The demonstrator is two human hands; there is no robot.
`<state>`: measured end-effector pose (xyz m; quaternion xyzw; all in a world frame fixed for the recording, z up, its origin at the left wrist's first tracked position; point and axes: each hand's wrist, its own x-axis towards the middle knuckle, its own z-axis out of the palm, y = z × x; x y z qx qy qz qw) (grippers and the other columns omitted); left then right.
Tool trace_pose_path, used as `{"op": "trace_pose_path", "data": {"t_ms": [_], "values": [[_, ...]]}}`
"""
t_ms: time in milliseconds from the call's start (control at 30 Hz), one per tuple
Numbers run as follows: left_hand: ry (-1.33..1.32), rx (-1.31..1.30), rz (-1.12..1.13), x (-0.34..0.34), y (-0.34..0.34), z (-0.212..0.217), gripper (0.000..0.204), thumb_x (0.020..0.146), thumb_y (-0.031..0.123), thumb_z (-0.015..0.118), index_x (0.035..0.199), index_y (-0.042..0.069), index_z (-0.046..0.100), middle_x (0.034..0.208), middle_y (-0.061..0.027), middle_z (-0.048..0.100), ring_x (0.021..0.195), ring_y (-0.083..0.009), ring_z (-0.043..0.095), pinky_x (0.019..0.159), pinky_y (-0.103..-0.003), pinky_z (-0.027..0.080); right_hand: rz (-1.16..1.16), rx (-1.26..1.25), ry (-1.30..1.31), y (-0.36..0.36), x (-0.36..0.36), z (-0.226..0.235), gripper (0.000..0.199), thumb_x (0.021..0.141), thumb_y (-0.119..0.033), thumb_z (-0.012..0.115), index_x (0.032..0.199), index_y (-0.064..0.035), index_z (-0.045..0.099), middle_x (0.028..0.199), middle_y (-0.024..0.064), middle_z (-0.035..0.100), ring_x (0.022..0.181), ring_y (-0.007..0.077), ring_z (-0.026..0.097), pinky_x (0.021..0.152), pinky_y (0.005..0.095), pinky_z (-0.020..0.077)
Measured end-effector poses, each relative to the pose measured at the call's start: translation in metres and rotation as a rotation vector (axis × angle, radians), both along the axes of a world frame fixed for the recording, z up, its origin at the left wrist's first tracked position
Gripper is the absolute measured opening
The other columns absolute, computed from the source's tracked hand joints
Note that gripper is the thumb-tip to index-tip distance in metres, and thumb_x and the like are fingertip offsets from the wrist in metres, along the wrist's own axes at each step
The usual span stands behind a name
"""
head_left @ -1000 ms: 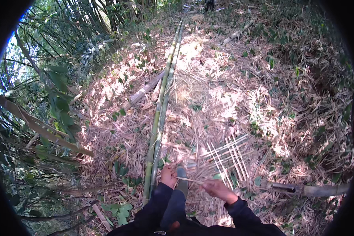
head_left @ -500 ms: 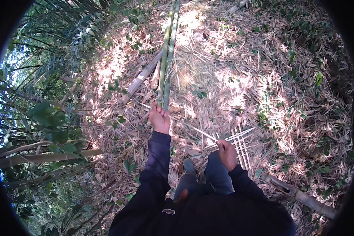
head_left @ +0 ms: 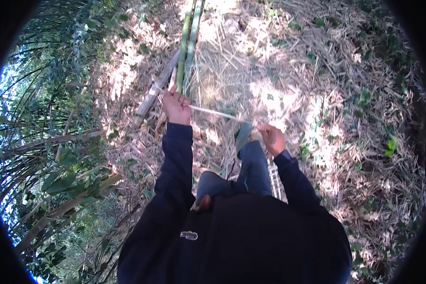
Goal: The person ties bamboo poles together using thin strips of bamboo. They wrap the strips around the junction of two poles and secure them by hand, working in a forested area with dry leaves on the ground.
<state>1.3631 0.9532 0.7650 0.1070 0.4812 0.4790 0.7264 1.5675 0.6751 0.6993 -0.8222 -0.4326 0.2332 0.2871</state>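
A thin pale bamboo strip point(head_left: 215, 112) stretches between my two hands, sloping down slightly to the right. My left hand point(head_left: 176, 108) is closed round its left end, close to the near ends of the green bamboo poles point(head_left: 182, 61). At the strip's right end my right hand point(head_left: 272, 139) pinches it between thumb and fingers. Below the right hand, beside my leg, lies a woven lattice of pale strips point(head_left: 276, 182); my leg, sleeve and body hide much of it.
Dry fallen leaves point(head_left: 312, 99) cover the ground. A weathered log point(head_left: 156, 90) lies left of the poles. Bamboo stems and green foliage point(head_left: 61, 182) crowd the left side. My shoe point(head_left: 243, 134) is planted ahead, near the right hand.
Both hands have moved farther ahead, and the strip now spans the gap between them. My foot has stepped forward. The lattice, mostly visible before, is now largely covered.
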Motion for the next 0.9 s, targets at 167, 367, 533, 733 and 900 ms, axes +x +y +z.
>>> {"op": "trace_pose_path", "data": {"t_ms": [167,367,533,733,900], "values": [[0.159,0.204,0.128,0.103,0.087,0.076,0.042,0.1,0.04,0.033,0.085,0.004,0.05,0.057,0.0048,0.023,0.043,-0.0078,0.021,0.038,-0.025,0.018,0.242,-0.106,0.111,0.044,0.046,0.058,0.026,0.093,-0.031,0.051,0.096,-0.012,0.068,0.078,0.0171,0.065,0.072,0.0343,0.063,0.066,0.0432,0.0491],[0.279,0.195,0.141,0.171,0.155,0.09,0.037,0.099,0.036,0.035,0.078,0.008,0.045,0.053,0.0035,0.025,0.04,-0.0096,0.021,0.036,-0.027,0.02,0.521,-0.036,0.891,0.16,0.17,0.253,0.031,0.097,-0.029,0.047,0.103,-0.0035,0.065,0.077,0.0046,0.061,0.076,0.0126,0.058,0.07,0.026,0.0422],[-0.253,0.077,0.028,0.266,0.226,0.093,0.039,0.101,0.039,0.031,0.075,0.011,0.042,0.051,0.0042,0.023,0.041,-0.0087,0.017,0.037,-0.026,0.016,-0.147,0.172,0.07,0.268,0.307,0.093,0.023,0.091,-0.017,0.05,0.082,-0.0042,0.066,0.07,0.0128,0.065,0.065,0.0267,0.062,0.061,0.0383,0.048],[-0.195,0.228,0.155,0.338,0.414,0.097,0.038,0.101,0.037,0.032,0.075,0.012,0.042,0.052,0.0048,0.022,0.042,-0.0087,0.015,0.038,-0.026,0.016,1.052,-0.207,0.83,0.404,0.282,0.181,0.026,0.088,-0.027,0.058,0.089,-0.0031,0.068,0.08,0.013,0.067,0.07,0.023,0.063,0.063,0.0352,0.0471],[-0.209,0.189,0.113,0.365,0.526,0.122,0.038,0.101,0.037,0.031,0.074,0.012,0.04,0.053,0.0047,0.022,0.042,-0.0089,0.014,0.038,-0.026,0.015,0.114,0.509,1.362,0.55,0.416,0.267,0.027,0.098,-0.024,0.045,0.077,-0.0078,0.048,0.057,-0.0032,0.037,0.042,0.0032,0.032,0.038,0.0189,0.029]]}}
